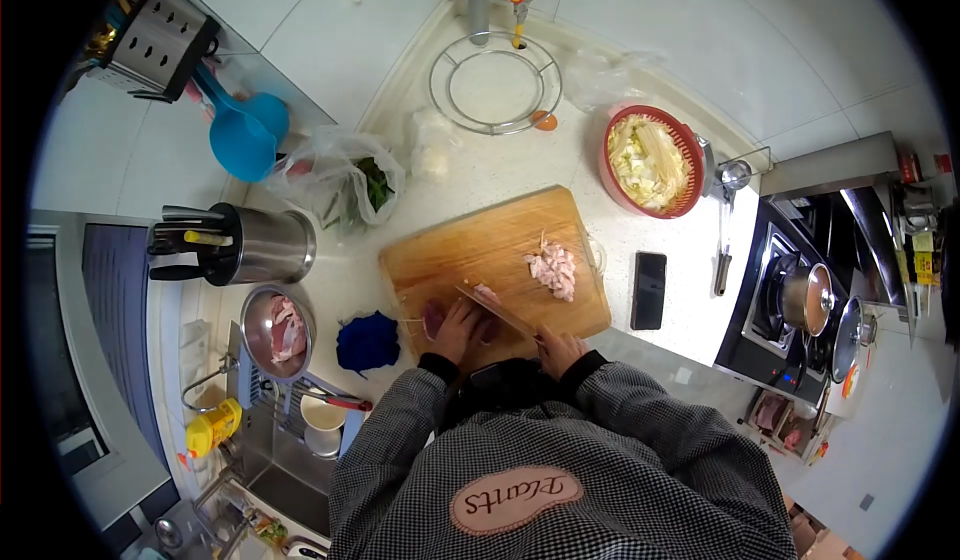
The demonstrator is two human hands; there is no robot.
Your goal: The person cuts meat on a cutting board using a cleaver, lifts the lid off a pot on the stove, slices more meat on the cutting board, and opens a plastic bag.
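Observation:
A wooden cutting board (470, 245) lies on the counter in front of me. My left hand (457, 330) is closed over a piece of raw meat (433, 318) near the board's front edge, fingers pressed on it. In my right hand (562, 351) is the handle of a kitchen knife (500, 310), fingers wrapped round it. The blade points to the upper left, just beside my left fingertips. A small bit of cut meat lies along the far side of the blade. Farther right on the board sits a pile of chopped meat (552, 270).
A metal bowl of meat (277, 333), a blue cloth (367, 343) and a knife holder (270, 245) stand left. Behind are a plastic bag of greens (375, 182) and a wire ring rack (490, 80). Right are a red basket of vegetables (650, 163), a phone (649, 291) and a stove with a pot (806, 298).

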